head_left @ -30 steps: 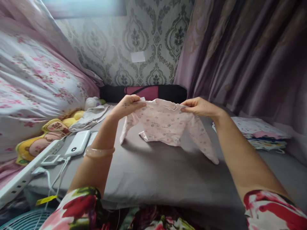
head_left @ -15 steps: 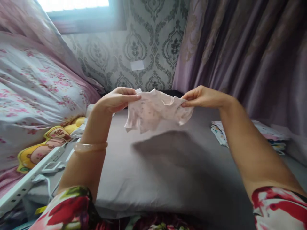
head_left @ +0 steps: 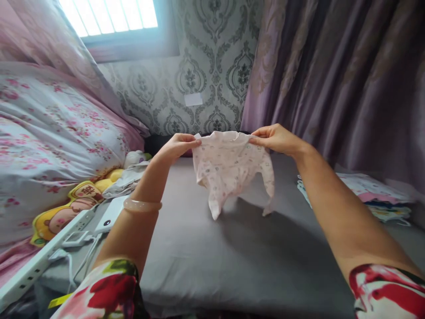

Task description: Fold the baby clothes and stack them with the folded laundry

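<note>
A small pale pink garment [head_left: 229,164] with a fine print hangs in the air above a grey-covered surface [head_left: 199,257]. My left hand [head_left: 181,145] pinches its upper left corner between thumb and fingers. At the upper right corner, my right hand [head_left: 274,138] pinches the cloth the same way. The top edge is stretched between both hands, and the lower parts dangle, one sleeve-like piece on the right. A pale bangle [head_left: 142,205] circles my left forearm.
Folded clothes [head_left: 375,188] lie in a pile at the right. On the left are a white power strip [head_left: 43,252] with plugs and cables, a white box [head_left: 111,215], a yellow cartoon cushion [head_left: 56,217], and floral bedding [head_left: 59,128]. A patterned wall and curtains stand behind.
The garment has dropped open and now hangs longer. My left hand has shifted right, slightly closer to my right hand. The view has tilted up a little.
</note>
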A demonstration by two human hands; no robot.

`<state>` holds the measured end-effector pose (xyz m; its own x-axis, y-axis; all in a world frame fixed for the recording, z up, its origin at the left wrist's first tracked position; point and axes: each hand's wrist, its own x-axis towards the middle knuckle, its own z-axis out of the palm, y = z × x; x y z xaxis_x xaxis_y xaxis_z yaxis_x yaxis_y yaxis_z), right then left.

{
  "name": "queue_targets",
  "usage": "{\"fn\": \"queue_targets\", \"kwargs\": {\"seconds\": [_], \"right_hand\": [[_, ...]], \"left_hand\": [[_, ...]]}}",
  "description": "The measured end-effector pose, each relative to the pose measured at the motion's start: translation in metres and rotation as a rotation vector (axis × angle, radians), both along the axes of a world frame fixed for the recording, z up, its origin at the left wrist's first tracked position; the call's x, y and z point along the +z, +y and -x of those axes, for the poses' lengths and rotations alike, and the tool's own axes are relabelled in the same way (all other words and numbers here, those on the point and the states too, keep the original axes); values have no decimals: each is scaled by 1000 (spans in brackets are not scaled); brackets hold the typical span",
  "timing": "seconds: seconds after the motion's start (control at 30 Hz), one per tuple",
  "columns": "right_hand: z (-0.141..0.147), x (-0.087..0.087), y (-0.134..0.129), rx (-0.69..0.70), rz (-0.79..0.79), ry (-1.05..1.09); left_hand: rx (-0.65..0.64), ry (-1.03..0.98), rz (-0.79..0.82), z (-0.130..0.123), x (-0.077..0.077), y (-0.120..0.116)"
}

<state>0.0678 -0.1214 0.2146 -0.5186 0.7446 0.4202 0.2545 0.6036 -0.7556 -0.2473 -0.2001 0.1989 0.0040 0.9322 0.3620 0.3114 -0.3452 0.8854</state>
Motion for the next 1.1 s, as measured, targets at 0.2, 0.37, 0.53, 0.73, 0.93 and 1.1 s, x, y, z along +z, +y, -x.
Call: {"fn": "queue_targets", "kwargs": {"seconds": [0.2,0.37,0.53,0.73,0.93,1.1], "right_hand": [[9,-8,11,-47,-82,110],[14,-15,12,-170,-319,112],[12,-13,-27,-332,-647,38],[4,4,-76,-306,-917,-74],[0,23,-76,-296,-816,-149],[0,23,-60,-275,-754,-176]], "left_hand": [[41,-108,-131,-10,-11,12],[276,-1,-356,-18,-16,11],[670,261,-756,-28,-13,-25],[661,404,-844,-23,-7,-84],[218,73,-267,-2,-23,-80],[88,-155,-43,-10,-29,-65]]}}
